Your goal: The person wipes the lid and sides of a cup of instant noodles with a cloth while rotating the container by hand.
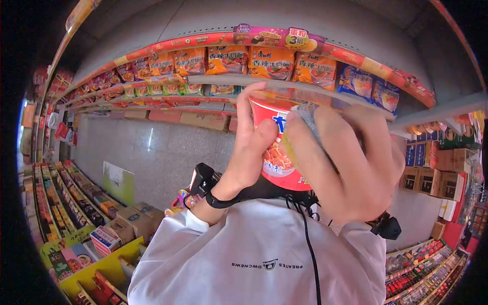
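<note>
A red instant noodle cup [282, 170] is tilted in front of my chest, with noodles and blue lettering printed on its side. My left hand [250, 147] grips it from the left, fingers behind and thumb on the front. My right hand [351, 157], partly smeared by motion, presses a grey-blue cloth [308, 119] with a yellowish edge against the cup's right side. Much of the cloth and the cup's right side are hidden behind the right fingers.
Ahead, a shelf edge [203, 39] runs above orange noodle packets [272, 63], with blue packets [355, 81] farther right. Cardboard boxes [134, 221] stand at lower left beside a yellow-green display [96, 264]. More stocked shelves [424, 269] are at lower right.
</note>
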Demonstrator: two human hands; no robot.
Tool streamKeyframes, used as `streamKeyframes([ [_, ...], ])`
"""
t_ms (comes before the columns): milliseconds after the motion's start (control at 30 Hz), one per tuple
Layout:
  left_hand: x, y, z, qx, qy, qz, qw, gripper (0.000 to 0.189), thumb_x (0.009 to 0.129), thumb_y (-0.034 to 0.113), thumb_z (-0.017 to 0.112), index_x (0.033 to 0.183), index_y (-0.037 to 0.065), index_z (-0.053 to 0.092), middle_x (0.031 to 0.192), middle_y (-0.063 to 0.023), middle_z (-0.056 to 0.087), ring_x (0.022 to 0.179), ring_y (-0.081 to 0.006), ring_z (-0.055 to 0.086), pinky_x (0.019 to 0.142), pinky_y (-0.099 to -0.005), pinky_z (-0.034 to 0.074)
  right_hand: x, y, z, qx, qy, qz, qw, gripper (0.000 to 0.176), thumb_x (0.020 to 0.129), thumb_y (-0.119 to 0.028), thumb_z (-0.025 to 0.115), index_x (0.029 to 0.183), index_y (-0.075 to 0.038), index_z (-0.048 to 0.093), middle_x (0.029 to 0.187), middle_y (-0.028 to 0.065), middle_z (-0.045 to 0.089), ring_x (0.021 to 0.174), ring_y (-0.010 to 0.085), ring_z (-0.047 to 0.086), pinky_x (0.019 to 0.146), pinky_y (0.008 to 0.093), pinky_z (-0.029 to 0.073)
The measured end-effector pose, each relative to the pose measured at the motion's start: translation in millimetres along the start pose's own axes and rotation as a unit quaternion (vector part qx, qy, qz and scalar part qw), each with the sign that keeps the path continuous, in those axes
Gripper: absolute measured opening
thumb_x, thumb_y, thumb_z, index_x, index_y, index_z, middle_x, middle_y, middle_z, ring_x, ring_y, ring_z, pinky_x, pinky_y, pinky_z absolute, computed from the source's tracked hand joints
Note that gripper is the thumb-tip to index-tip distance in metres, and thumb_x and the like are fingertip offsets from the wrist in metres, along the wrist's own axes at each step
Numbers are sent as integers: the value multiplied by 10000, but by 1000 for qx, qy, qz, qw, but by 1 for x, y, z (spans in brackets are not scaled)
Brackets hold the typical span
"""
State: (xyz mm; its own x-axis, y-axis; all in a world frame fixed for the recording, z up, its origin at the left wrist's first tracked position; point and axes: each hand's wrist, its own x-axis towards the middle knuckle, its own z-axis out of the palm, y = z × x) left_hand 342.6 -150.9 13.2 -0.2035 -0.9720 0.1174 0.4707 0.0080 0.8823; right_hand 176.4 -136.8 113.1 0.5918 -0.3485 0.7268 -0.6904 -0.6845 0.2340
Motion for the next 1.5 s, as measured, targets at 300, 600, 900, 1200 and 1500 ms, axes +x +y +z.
streamKeyframes([
  [300, -2, 9, -2, -9, -9, -36, 999, 703, 956, 355, 630, 1496, 104, 255, 1338, -116, 493, 1202, -191, 550, 1021, -357, 470, -5, 1, -8, 15, -18, 37, 999, 421, 531, -87, 765, 945, -14, 738, 923, 131, 639, 737, 279, 605, 546, 338, 507],
  [600, 1, 5, -6, -38, -27, -31, 998, 773, 961, 592, 542, 1479, 77, 286, 1288, -92, 513, 1200, -162, 568, 1013, -331, 484, -15, 4, -23, 53, 9, 74, 996, 481, 503, -48, 813, 974, 18, 744, 928, 165, 631, 772, 308, 624, 641, 393, 523],
  [900, -1, 11, -7, -128, -39, -54, 990, 842, 965, 684, 455, 1500, 52, 304, 1258, -80, 595, 1186, -187, 622, 1025, -370, 510, -33, 8, -21, 114, 77, 122, 983, 384, 663, -21, 821, 1028, 25, 711, 968, 165, 613, 821, 293, 603, 698, 382, 493],
  [1200, 4, 5, -15, -238, -93, -65, 965, 869, 966, 725, 378, 1476, 22, 343, 1295, -115, 598, 1204, -226, 624, 1008, -396, 530, -45, 11, -23, 135, 70, 156, 976, 328, 740, -32, 796, 1046, 38, 701, 959, 176, 620, 810, 292, 606, 714, 380, 492],
  [1500, 5, 8, -8, -230, -59, -120, 964, 894, 954, 762, 332, 1460, 25, 368, 1305, -114, 583, 1234, -220, 596, 1030, -379, 510, -35, 10, -19, 158, 98, 111, 976, 359, 694, -64, 805, 1021, 55, 713, 919, 172, 625, 780, 280, 601, 689, 376, 490],
])
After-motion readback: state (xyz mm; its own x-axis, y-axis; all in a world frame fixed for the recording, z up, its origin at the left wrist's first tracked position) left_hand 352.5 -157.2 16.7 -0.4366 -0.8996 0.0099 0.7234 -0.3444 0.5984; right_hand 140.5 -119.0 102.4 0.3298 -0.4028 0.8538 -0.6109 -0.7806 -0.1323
